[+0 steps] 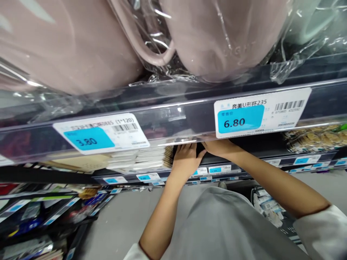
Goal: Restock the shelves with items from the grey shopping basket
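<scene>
Just below the centre of the frame, the left hand (186, 161) and the right hand (218, 146) reach up side by side beneath a clear plastic price rail (173, 115), nearly touching each other. Between them sits a dark item (195, 148), mostly hidden behind the rail, with its visible edge running along the shelf front; shadow hides its full shape. The left fingers (189, 150) curl up against its lower side, and the right fingers (209, 144) lie over its right end, though I cannot tell whether they are gripping it or only resting on it. Pale stacked packets (138, 160) stand just left of the left hand. A price tag marked 6.80 (260, 112) sits on the rail above the right hand, and pink mugs in clear wrap (217, 36) fill the upper frame.
</scene>
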A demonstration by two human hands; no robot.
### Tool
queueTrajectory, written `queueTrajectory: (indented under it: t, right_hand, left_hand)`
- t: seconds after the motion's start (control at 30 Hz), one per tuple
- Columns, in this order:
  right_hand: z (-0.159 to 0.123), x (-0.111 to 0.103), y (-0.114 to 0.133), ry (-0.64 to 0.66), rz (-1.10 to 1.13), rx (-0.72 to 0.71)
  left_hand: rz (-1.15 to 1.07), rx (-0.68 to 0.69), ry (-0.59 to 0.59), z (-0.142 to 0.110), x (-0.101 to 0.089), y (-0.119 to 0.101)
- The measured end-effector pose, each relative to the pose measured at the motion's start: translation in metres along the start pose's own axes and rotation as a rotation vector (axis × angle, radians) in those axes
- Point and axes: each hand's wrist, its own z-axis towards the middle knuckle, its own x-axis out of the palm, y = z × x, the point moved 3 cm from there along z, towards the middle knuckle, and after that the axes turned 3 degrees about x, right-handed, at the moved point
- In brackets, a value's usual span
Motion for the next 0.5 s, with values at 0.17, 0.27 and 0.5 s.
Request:
queueTrajectory:
  t: [0.17, 0.27, 0.5]
  right_hand:
    - [-0.004, 0.000, 0.005, -0.017, -0.062, 0.002]
    - [-0.005, 0.001, 0.006, 0.024, -0.090, 0.053]
    - [-0.010, -0.001, 0.014, 0.040, -0.100, 0.062]
  left_hand:
    - [0.014, 0.008, -0.026, -0.004, -0.003, 0.002]
    - [0.020, 0.025, -0.033, -0.006, -0.005, 0.003]
    - [0.043, 0.019, -0.052, -0.015, -0.006, 0.002]
